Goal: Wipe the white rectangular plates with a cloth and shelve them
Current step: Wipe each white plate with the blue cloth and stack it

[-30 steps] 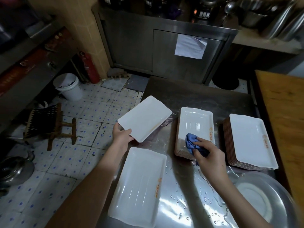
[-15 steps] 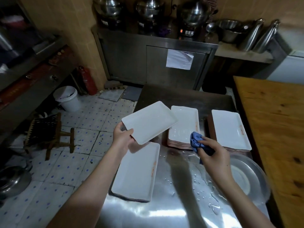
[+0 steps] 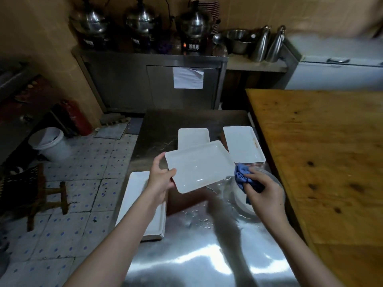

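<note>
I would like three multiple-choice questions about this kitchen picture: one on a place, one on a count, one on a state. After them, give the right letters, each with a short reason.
1. Where is the blue cloth?
A. On the wooden table.
B. In the right hand.
C. In the white bucket.

2. How many domed steel pots stand on the steel cabinet at the back?
A. One.
B. Five.
C. Three.

3. How is the plate at the left hand?
A. Lifted above the steel table.
B. Lying flat on the table.
C. Broken in two.

Answers:
1 B: the right hand's fingers curl round the cloth, beside the plate's right corner.
2 C: three pots stand in a row there.
3 A: the left hand holds the plate by one short edge, whole, over the table.
</note>
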`<move>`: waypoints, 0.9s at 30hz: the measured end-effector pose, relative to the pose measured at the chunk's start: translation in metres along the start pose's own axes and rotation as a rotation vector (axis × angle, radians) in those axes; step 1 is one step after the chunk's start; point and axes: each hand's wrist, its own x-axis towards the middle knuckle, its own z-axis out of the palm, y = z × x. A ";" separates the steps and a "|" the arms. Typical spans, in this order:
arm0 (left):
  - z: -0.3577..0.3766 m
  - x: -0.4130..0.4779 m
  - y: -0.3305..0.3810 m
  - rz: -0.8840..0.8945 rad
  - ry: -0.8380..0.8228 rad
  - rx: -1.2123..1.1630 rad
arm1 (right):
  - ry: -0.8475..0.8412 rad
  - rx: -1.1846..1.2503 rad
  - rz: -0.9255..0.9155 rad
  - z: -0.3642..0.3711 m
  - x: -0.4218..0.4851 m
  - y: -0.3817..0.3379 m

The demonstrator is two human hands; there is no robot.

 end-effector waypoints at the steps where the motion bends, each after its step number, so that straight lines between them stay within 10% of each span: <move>1: 0.007 -0.003 -0.001 0.002 -0.020 0.012 | 0.013 0.002 -0.001 -0.005 -0.002 0.001; 27: 0.047 -0.059 0.007 0.197 -0.282 0.242 | -0.121 0.078 -0.026 0.012 0.002 -0.020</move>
